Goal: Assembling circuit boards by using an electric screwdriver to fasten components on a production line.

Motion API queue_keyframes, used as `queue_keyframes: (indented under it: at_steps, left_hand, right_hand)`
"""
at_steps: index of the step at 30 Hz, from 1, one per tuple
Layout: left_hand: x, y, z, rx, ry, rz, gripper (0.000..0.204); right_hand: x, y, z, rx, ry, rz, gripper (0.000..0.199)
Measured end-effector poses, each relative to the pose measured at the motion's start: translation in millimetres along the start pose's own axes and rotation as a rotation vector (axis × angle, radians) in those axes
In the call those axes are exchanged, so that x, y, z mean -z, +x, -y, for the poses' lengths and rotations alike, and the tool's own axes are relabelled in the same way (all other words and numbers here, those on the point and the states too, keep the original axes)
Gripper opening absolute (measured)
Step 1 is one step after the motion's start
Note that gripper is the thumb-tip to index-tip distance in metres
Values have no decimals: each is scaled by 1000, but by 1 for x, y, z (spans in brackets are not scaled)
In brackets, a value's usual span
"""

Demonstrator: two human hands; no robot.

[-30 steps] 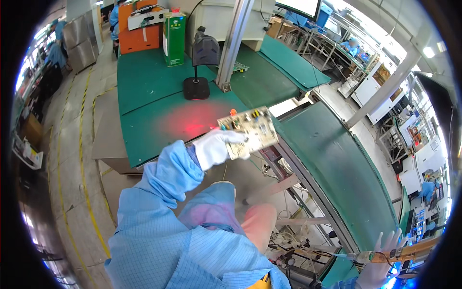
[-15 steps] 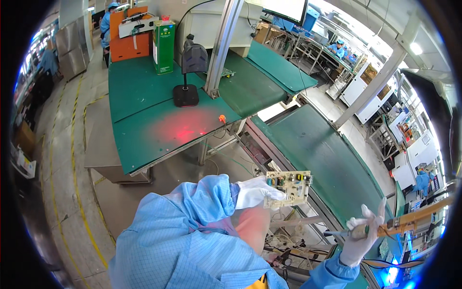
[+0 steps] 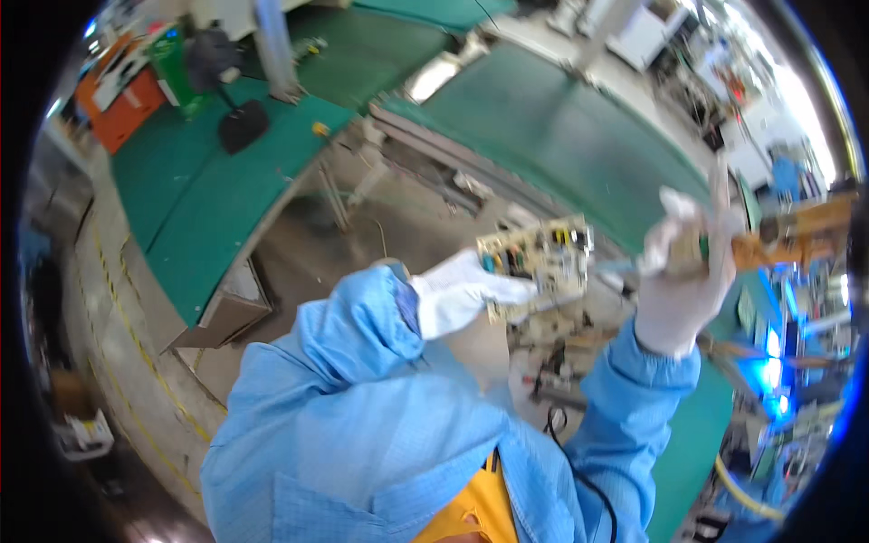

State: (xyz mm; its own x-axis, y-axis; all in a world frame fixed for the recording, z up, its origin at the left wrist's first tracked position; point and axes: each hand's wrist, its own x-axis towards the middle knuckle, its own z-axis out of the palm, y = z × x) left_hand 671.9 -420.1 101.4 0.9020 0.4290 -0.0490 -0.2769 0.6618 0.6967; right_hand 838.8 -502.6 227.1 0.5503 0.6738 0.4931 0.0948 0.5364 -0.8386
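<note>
A cream-coloured circuit board (image 3: 552, 262) with several parts standing on its face is gripped by its left edge in my left hand (image 3: 457, 294), which wears a white glove. My right hand (image 3: 683, 281), also white-gloved, is closed round a slim tool with a beige body (image 3: 685, 257) and a thin grey tip pointing at the board; its kind is not clear. One or two right fingers stick up. The tip is close to the board's right edge; blur hides whether they touch. Beyond the right hand runs a brown wrapped length (image 3: 792, 240), perhaps joined to the tool.
A green conveyor belt (image 3: 552, 118) with a metal frame lies beyond my hands. At the left is a green-topped table (image 3: 208, 199) with a black stand (image 3: 243, 125), a green can (image 3: 174, 68) and an orange box (image 3: 127, 100). Cables hang below the board.
The view has swung and blurred. The tool in my right hand has come nearer the board, its tip now close to the right edge. My left hand still holds the board.
</note>
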Motion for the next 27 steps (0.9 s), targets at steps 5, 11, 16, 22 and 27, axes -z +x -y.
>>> queue_keyframes:
  at_steps: [5,11,16,22,27]
  left_hand:
    - [1,1,6,105,231,-3,50]
    - [-7,-2,17,87,368,90,45]
    - [-18,-8,14,43,321,129,43]
    - [-22,-11,11,108,288,138,49]
    - [-34,-11,-1,168,145,86,52]
  right_hand:
    - [0,4,-10,77,50,10,54]
    - [7,-1,-17,126,-27,-19,54]
    - [8,-5,-20,181,5,-2,54]
    - [6,-8,-19,172,-9,1,55]
    - [5,-8,-22,206,-91,-51,56]
